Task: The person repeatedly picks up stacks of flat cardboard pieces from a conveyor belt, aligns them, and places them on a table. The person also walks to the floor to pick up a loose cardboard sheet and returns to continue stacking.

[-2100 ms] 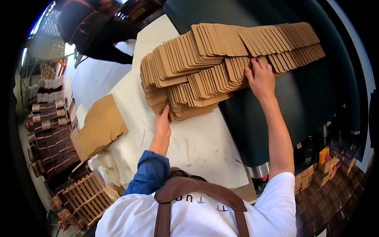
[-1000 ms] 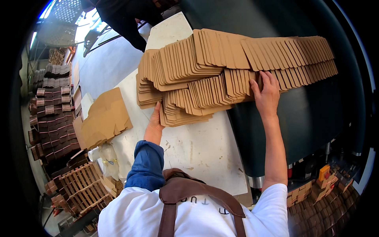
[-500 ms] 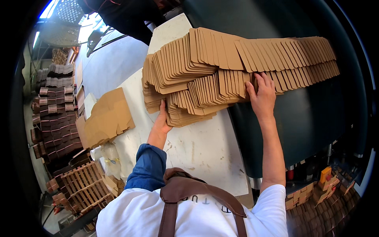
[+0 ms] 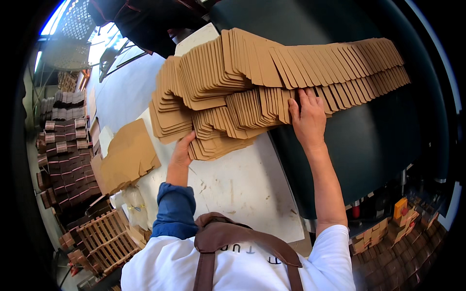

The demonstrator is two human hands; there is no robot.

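Observation:
A long fanned row of flat brown cardboard blanks point(image 4: 252, 92) overlaps like shingles, running from the white table point(image 4: 228, 189) onto a dark green belt point(image 4: 354, 145). At its near left end my left hand point(image 4: 181, 153) grips the edge of the cardboard blanks, thumb at the corner and the other fingers mostly hidden. Farther right, my right hand point(image 4: 309, 121) lies against the near edge of the row with fingers stretched out and thumb apart. Its fingertips touch the blanks over the belt.
A loose brown cardboard sheet point(image 4: 128, 155) and a clear plastic bag point(image 4: 136, 199) lie left on the table. Beyond stand strapped cardboard bundles point(image 4: 65, 155) and a wooden pallet point(image 4: 107, 235). Another person in dark clothes point(image 4: 145, 22) is at the far side. More bundles point(image 4: 398, 262) sit lower right.
The fanned blanks have shifted left, their left end spreading farther over the white table. Both hands have moved left with them.

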